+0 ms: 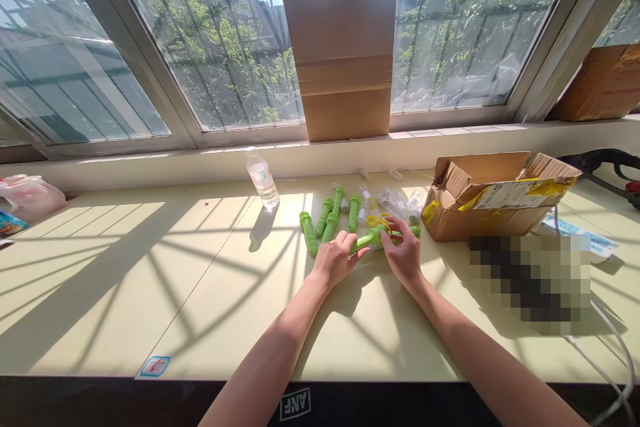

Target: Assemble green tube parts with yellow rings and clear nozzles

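My left hand [333, 258] is closed around a green plastic handle [367, 239], held low over the table and lying nearly sideways. At its other end, the fingers of my right hand [404, 255] pinch the part near the head; exactly what they press is partly hidden. Several more ribbed green handles [309, 235] lie just beyond my left hand. Yellow rings [373, 220] sit behind the held handle. Clear plastic pieces [393, 200] are scattered beyond my right hand, some of them tube-shaped.
An open cardboard box [500, 210] stands to the right, beside a power strip [585, 240] with white cables. A water bottle [263, 180] stands at back left. Plastic bags [33, 193] lie far left. A cardboard sheet [345, 67] leans against the window.
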`<state>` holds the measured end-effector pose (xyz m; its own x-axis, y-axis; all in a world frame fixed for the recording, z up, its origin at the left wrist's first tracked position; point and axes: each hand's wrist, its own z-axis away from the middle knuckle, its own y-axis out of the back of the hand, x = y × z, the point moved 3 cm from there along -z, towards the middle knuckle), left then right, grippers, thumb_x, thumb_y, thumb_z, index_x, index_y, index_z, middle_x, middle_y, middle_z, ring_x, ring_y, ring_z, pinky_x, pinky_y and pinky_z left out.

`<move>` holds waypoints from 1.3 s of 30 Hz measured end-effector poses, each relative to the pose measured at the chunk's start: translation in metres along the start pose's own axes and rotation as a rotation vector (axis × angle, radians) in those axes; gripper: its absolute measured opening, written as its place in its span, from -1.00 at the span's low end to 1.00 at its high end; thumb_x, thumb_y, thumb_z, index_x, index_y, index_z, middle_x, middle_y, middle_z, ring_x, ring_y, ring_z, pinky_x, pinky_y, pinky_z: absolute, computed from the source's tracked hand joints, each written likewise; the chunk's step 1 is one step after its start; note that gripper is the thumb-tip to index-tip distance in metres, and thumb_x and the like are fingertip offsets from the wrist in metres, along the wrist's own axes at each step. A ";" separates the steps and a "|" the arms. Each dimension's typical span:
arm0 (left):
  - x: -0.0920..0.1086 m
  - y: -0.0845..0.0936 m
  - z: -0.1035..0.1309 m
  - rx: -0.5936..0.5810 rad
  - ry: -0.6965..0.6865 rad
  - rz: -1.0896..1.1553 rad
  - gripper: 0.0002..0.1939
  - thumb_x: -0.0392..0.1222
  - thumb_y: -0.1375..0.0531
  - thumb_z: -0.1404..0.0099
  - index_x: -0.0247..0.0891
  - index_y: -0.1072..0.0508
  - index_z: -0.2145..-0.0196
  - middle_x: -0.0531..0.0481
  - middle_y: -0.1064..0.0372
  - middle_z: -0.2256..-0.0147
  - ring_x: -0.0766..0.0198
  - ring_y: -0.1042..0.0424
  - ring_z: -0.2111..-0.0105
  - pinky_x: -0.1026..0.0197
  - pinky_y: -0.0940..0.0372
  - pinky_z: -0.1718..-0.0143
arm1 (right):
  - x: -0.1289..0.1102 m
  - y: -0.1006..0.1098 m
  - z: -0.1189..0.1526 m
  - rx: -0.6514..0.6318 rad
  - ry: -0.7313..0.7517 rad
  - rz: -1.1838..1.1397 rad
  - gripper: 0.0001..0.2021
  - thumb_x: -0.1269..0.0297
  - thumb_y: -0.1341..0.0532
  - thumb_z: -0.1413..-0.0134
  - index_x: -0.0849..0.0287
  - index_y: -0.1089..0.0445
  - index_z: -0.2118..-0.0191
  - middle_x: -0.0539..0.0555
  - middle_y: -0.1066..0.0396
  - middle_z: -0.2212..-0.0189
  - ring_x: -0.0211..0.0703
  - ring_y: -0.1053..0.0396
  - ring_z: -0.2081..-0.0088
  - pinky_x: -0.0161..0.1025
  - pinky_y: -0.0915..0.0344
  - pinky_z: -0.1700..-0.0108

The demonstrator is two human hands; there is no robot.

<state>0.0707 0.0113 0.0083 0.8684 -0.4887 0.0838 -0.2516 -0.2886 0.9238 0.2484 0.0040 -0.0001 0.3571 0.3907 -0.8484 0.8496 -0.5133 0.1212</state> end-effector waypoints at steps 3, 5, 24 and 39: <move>-0.001 -0.001 0.001 0.000 -0.002 0.000 -0.59 0.16 -0.07 -0.45 -0.22 -0.49 0.12 -0.07 -0.44 0.26 0.29 -0.37 0.50 0.27 -0.08 0.49 | 0.002 0.001 -0.001 -0.003 -0.060 -0.033 -0.67 0.17 -0.26 -0.05 0.14 -0.45 0.05 0.14 -0.56 0.23 0.01 -0.54 0.16 -0.03 -0.54 0.15; 0.000 -0.001 0.001 -0.011 0.000 -0.007 -0.60 0.15 -0.08 -0.46 -0.22 -0.49 0.13 -0.07 -0.43 0.26 0.30 -0.38 0.49 0.27 -0.08 0.48 | 0.003 0.000 -0.002 -0.009 -0.076 -0.044 -0.66 0.16 -0.27 -0.05 0.14 -0.45 0.05 0.14 -0.56 0.23 0.01 -0.54 0.16 -0.02 -0.54 0.13; 0.000 0.003 0.001 -0.024 0.025 -0.018 -0.64 0.13 -0.08 -0.46 -0.19 -0.49 0.13 -0.05 -0.43 0.26 0.30 -0.39 0.48 0.29 -0.09 0.49 | 0.010 -0.004 -0.002 -0.014 -0.053 -0.093 -0.64 0.07 -0.30 -0.07 0.17 -0.46 0.08 0.20 -0.55 0.19 0.03 -0.55 0.18 0.06 -0.52 0.06; 0.000 0.001 0.000 -0.020 0.004 -0.024 -0.68 0.07 -0.09 -0.45 -0.17 -0.50 0.12 -0.09 -0.42 0.23 0.25 -0.38 0.46 0.20 -0.17 0.51 | 0.010 -0.002 -0.004 -0.027 -0.158 -0.123 -0.62 0.07 -0.35 0.02 0.18 -0.50 0.10 0.18 -0.54 0.24 -0.01 -0.50 0.26 -0.03 -0.48 0.20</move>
<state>0.0701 0.0112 0.0088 0.8759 -0.4784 0.0627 -0.2218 -0.2838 0.9329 0.2521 0.0125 -0.0069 0.1867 0.3230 -0.9278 0.8940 -0.4474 0.0241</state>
